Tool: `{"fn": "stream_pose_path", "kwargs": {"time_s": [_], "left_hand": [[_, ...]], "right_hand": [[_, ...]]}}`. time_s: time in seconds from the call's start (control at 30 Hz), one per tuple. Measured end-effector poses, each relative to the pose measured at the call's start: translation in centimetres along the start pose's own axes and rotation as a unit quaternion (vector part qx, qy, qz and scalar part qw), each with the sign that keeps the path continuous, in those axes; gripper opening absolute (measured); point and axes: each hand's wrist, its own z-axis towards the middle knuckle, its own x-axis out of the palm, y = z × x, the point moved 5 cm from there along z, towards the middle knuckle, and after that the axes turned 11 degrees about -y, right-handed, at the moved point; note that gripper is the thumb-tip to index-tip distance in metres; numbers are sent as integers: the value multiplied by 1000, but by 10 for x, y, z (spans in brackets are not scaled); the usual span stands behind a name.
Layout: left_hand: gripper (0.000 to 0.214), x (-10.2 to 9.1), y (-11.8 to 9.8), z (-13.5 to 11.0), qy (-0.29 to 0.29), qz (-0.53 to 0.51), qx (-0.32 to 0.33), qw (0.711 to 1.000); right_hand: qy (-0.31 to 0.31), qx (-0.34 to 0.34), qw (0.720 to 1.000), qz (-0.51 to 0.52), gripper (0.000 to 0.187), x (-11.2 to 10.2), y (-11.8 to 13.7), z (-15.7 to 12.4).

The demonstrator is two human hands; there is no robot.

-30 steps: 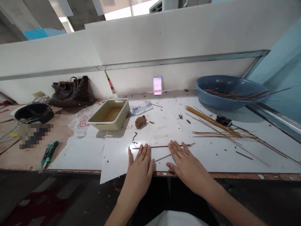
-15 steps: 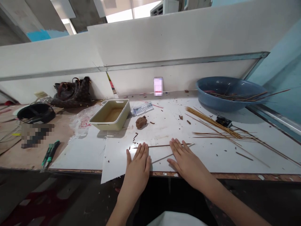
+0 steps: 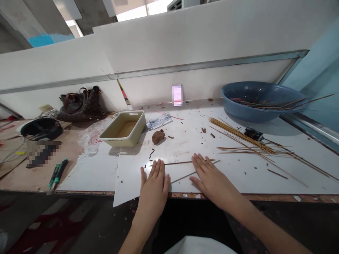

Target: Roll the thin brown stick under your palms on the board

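Note:
A thin dark brown stick (image 3: 178,163) lies across the white board (image 3: 137,183), and both my hands rest on it with the fingers stretched out flat. My left hand (image 3: 155,185) covers the stick near its left end, palm down. Over its right part lies my right hand (image 3: 210,176), thumb spread from the fingers. A greyish thin stick (image 3: 182,177) runs slantwise between the hands, its right part passing by my right fingers. Beyond the hands sits a lump of brown clay-like material (image 3: 158,136), with small brown crumbs (image 3: 151,153) in front of it.
A cream plastic basin (image 3: 116,142) stands at back left, beside a clear plastic bag (image 3: 94,135). Thin yellowish sticks (image 3: 238,134) lie at right, before a blue tub (image 3: 249,109) holding more sticks. Green-and-black cutters (image 3: 58,173), a handbag (image 3: 79,107) and a phone (image 3: 177,94) are further off.
My hands stay flat on the brown stick, with hardly any shift. The camera view has tilted slightly.

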Motion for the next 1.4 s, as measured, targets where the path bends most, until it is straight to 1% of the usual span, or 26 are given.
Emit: {"fn": "stream_pose_path", "kwargs": {"time_s": [0.07,0.13,0.2,0.33,0.4,0.47,0.6,0.67,0.73,0.83,0.9,0.97,1.1,1.17,1.23,1.4], "left_hand": [[58,1,3,-18,-9,6,9,1000],[58,2,5,-24,-14,8,14,1000],[58,3,7,-14,-15,12,12,1000],[57,5,8,20,-20,19,6,1000],[57,6,7,24,-26,20,10,999],[57,6,5,14,-41,27,16,999],[60,4,2,-21,-74,40,24,996],[59,4,3,-24,-72,38,26,996],[58,3,4,-12,-60,38,20,997],[57,1,6,17,-41,44,-3,998],[58,1,5,28,-34,42,-15,998],[58,0,4,22,-39,44,-15,998],[59,2,4,-15,-70,53,3,996],[59,4,7,-25,-71,52,2,996],[59,5,8,-17,-59,50,-7,997],[58,1,8,31,-27,40,-54,997]], "right_hand": [[-15,-12,1000,1,76,-3,6,-19],[-20,-21,1000,4,77,-5,6,-25],[-13,-24,1000,9,76,-5,1,-15],[9,-1,1000,8,77,0,-16,21],[7,3,1000,4,77,2,-18,24],[0,-4,1000,2,78,3,-13,12],[-30,-8,1000,2,81,3,0,-24],[-31,-9,999,7,82,3,0,-27],[-14,-9,1000,11,81,4,-5,-14],[13,3,1000,11,80,4,-17,16],[22,10,1000,14,81,3,-22,26],[20,8,1000,16,81,2,-19,20],[3,-3,1000,9,82,0,-7,-20],[-3,-10,1000,10,81,0,-5,-31],[2,-8,1000,16,80,1,-8,-25],[44,44,998,24,82,4,-26,24]]}}
